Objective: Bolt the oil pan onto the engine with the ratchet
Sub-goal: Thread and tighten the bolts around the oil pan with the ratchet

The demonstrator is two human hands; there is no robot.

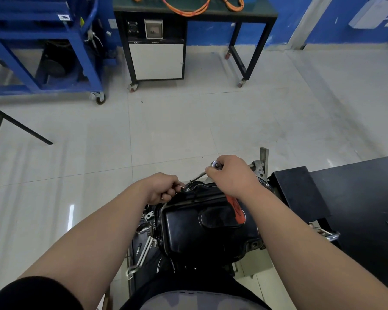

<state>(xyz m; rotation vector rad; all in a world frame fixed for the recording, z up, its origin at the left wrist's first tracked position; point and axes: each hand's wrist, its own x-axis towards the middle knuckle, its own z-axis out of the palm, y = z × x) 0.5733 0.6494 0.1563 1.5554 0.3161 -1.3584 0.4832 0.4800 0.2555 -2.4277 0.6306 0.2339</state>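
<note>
Black oil pan (pixel 211 222) sits atop the engine (pixel 148 222). Your right hand (pixel 233 175) grips the ratchet (pixel 216 164). Your left hand (pixel 164 186) curls at the pan's far flange; whether it pinches anything is unclear.

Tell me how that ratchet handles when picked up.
Probably stiff and heavy for its size: the ratchet looks all metal, with a thin straight bar down to the edge of the oil pan. Likely slippery too, being shiny; the right hand grips it with curled fingers. Its round head might roll if dropped.
</note>
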